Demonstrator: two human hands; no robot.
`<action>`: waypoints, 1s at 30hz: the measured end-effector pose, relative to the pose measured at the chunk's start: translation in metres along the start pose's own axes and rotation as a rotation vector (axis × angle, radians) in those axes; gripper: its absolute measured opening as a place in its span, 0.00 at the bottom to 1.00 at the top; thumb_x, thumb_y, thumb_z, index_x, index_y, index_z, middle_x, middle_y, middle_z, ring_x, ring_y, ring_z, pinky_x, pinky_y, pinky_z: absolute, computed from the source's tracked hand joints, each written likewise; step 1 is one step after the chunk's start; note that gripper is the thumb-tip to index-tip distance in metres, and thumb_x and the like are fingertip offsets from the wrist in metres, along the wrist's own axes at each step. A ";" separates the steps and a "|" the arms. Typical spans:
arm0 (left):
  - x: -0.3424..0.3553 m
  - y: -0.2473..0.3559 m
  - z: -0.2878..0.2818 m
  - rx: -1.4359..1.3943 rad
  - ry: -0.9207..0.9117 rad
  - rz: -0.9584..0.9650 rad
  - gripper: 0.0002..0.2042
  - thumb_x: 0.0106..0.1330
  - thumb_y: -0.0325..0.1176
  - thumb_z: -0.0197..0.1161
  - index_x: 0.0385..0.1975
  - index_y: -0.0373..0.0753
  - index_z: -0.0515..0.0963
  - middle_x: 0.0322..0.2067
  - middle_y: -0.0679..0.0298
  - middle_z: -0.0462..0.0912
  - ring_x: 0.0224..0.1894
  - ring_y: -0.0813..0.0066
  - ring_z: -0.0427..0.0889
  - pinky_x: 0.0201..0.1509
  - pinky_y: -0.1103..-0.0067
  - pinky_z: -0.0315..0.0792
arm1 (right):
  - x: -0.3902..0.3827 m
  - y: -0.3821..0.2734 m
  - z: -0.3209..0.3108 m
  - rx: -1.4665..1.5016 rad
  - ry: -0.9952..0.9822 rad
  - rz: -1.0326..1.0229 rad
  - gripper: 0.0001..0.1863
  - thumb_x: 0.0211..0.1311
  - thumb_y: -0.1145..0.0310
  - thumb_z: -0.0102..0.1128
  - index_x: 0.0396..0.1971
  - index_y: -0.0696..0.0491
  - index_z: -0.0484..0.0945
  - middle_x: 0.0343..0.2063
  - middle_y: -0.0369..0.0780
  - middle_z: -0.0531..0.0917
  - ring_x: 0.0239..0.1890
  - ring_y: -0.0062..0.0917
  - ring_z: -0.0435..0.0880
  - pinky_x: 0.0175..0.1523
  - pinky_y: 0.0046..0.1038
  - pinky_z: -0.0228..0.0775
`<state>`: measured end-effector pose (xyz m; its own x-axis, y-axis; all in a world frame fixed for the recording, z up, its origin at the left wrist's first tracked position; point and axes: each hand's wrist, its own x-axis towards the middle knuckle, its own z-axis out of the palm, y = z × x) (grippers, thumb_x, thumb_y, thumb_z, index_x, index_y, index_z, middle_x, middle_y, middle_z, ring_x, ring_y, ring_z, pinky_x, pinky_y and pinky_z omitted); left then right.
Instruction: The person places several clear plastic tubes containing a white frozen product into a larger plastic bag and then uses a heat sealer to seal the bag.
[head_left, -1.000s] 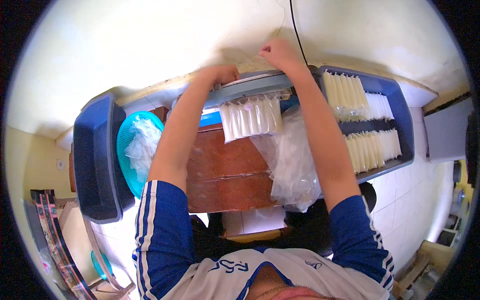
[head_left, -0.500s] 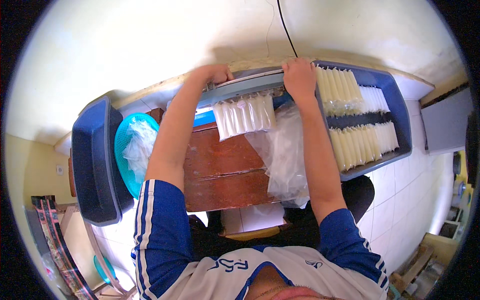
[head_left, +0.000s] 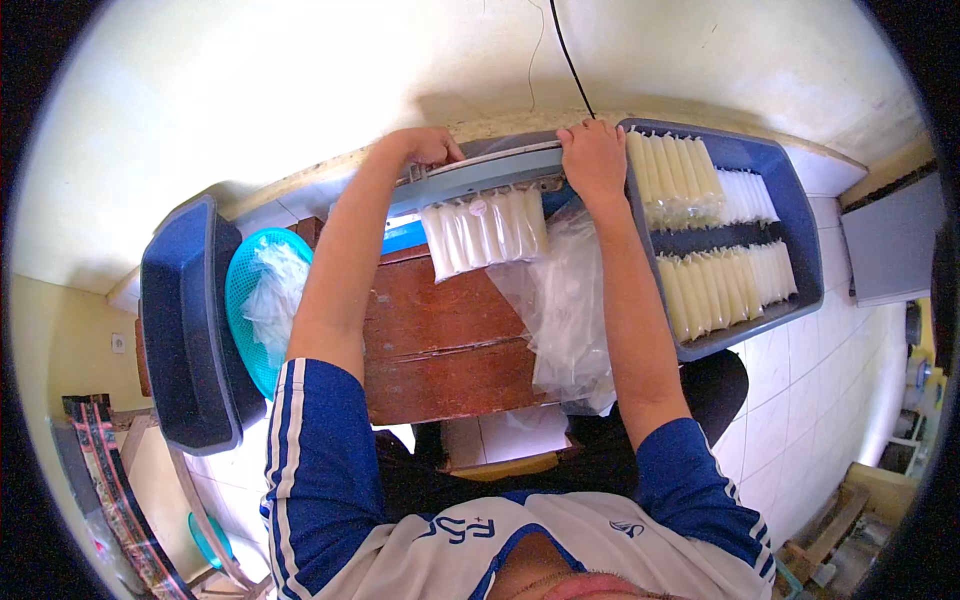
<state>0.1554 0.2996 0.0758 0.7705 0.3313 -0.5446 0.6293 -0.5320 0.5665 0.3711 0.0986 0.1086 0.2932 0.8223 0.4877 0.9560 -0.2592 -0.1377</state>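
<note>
Head view: clear pack at 12 o'clock, milky, ribbed into tubes; top edge hidden by blue-grey bar. Left hand curled at 11 o'clock, right hand bent at 1; cannot tell either grip.

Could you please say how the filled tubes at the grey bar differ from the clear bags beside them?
The filled tubes are plump and creamy white, the clear bags limp and transparent. The tubes line up in a row at the grey bar; the bags lie crumpled. Both look like plastic.
</note>
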 end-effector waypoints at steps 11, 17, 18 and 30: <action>0.006 -0.008 -0.001 -0.035 0.045 0.047 0.25 0.48 0.19 0.52 0.47 0.46 0.81 0.27 0.65 0.83 0.27 0.78 0.76 0.28 0.76 0.72 | 0.000 0.003 0.008 0.000 0.035 -0.009 0.21 0.64 0.55 0.49 0.29 0.57 0.83 0.36 0.46 0.81 0.48 0.40 0.76 0.60 0.49 0.59; 0.007 -0.004 0.001 -0.055 0.031 0.075 0.22 0.46 0.19 0.59 0.46 0.38 0.81 0.36 0.62 0.86 0.36 0.75 0.81 0.41 0.76 0.75 | -0.001 0.008 0.010 0.005 0.027 -0.004 0.21 0.64 0.55 0.49 0.29 0.58 0.83 0.36 0.46 0.81 0.47 0.40 0.76 0.60 0.48 0.59; 0.006 -0.003 0.001 -0.055 0.030 0.076 0.22 0.46 0.19 0.59 0.46 0.38 0.81 0.36 0.62 0.86 0.36 0.75 0.81 0.41 0.76 0.75 | 0.000 0.008 0.011 0.009 0.018 -0.003 0.21 0.64 0.56 0.49 0.29 0.58 0.83 0.36 0.46 0.81 0.47 0.40 0.76 0.60 0.48 0.59; -0.084 0.044 0.016 -0.149 0.874 0.192 0.16 0.60 0.27 0.62 0.50 0.38 0.78 0.29 0.66 0.82 0.31 0.77 0.77 0.38 0.80 0.73 | -0.001 0.007 0.007 -0.071 -0.014 -0.016 0.20 0.63 0.55 0.49 0.28 0.55 0.83 0.35 0.46 0.81 0.46 0.39 0.76 0.58 0.47 0.61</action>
<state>0.1165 0.2360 0.1363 0.6280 0.7530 0.1967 0.4417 -0.5530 0.7065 0.3777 0.0999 0.1013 0.2786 0.8337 0.4768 0.9573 -0.2808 -0.0683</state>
